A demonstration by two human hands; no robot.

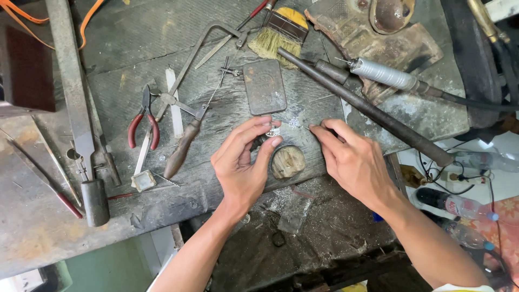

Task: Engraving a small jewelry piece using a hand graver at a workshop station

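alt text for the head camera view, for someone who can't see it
Over a worn workbench, the left hand pinches a small silvery ring-like piece while the right hand holds something thin beside it. Red-handled pliers, a jeweller's saw and a brush lie around.

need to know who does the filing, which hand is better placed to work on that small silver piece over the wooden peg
Probably the right hand: it pinches a thin tool beside the small silver piece, while the left hand grips that piece above the wooden peg.
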